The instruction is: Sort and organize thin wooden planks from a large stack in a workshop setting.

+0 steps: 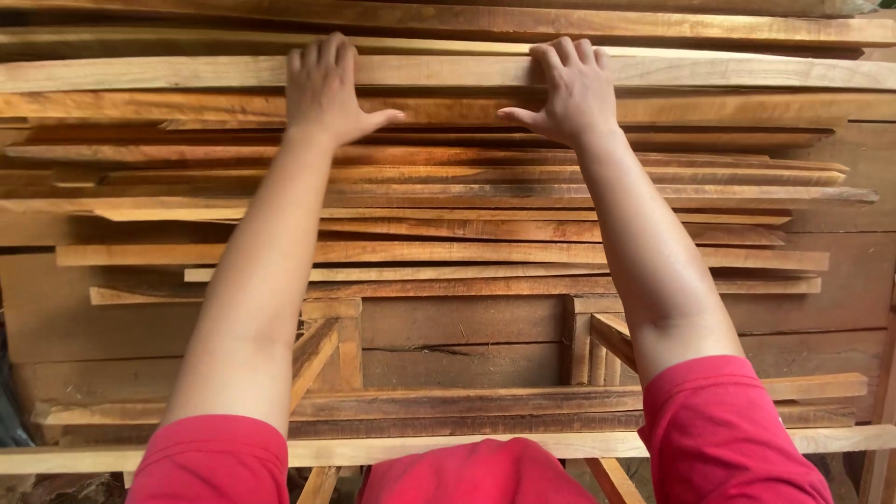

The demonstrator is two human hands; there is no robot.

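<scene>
My left hand and my right hand both rest on a pale wooden plank high up in a tall stack of planks. Each hand has its fingers hooked over the plank's top edge and its thumb spread out below, pointing toward the other hand. My arms reach forward in red short sleeves. The plank runs across the whole width of the view.
Below the stack stands a wooden frame with upright posts and slanted braces. A long pale strip lies across the front near my body. More boards lie above the held plank at the top edge.
</scene>
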